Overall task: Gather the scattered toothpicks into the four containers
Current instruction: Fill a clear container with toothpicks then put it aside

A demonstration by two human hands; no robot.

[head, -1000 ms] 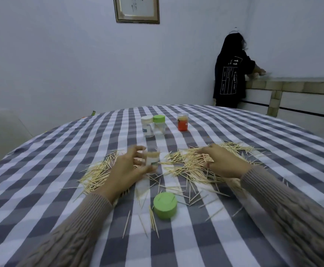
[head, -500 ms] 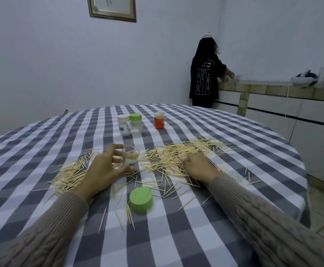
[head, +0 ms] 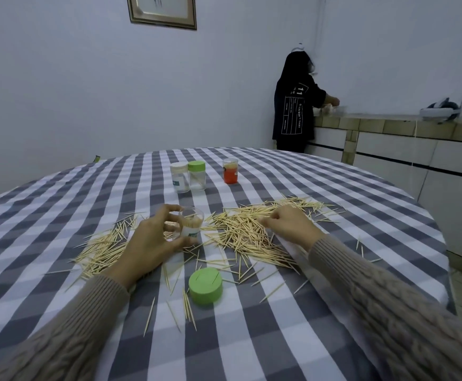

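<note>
My left hand [head: 152,240] grips an open clear jar [head: 192,224] that stands on the checked tablecloth [head: 59,204] and holds some toothpicks. A big pile of toothpicks [head: 251,232] lies to its right, a smaller pile [head: 103,248] to its left. My right hand [head: 287,225] rests on the big pile with curled fingers pinching toothpicks. Three more jars stand further back: one with a white lid [head: 179,177], one with a green lid [head: 196,175], and an orange one [head: 230,171]. A loose green lid [head: 205,286] lies near me.
Stray toothpicks [head: 188,306] lie around the green lid and near the table's right edge [head: 444,259]. A person in black [head: 295,105] stands at a tiled counter [head: 389,127] at the back right. A framed picture [head: 162,11] hangs on the wall.
The view has shifted a little. My left hand keeps hold of the open jar; my right hand has slid slightly back over the big pile.
</note>
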